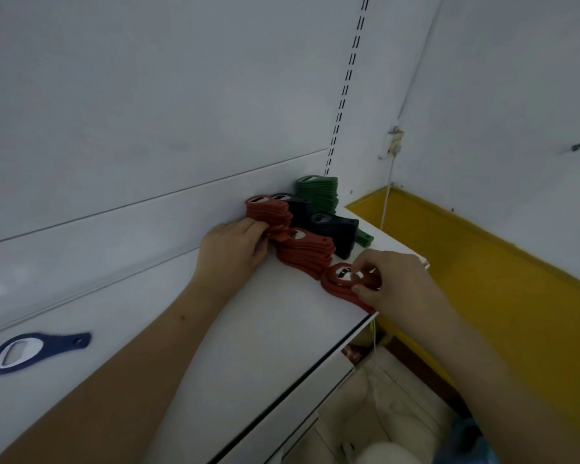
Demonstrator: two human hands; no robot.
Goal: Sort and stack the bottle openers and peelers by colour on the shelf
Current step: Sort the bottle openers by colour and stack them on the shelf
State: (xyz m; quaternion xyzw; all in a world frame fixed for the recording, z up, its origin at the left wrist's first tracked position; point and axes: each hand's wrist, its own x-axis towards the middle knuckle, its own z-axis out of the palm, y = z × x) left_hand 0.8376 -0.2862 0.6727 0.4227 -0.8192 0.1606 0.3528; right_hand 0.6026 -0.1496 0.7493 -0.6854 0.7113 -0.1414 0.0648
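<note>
On the white shelf [268,333] stand stacks of bottle openers by colour. A green stack [317,192] is farthest back, with two dark navy stacks [335,229] in front of it. A red stack [268,211] sits by the back wall, and my left hand [231,249] grips its near end. A second red stack [307,251] lies just right of that hand. My right hand [390,279] pinches the top of a third red stack [340,281] at the shelf's front edge. One blue opener [37,351] lies alone far left.
The shelf's front edge [318,363] runs diagonally, with a lower shelf and floor below it. A slotted upright [347,82] is on the back wall. A yellow wall band [482,283] and a hanging white cord [387,209] are to the right.
</note>
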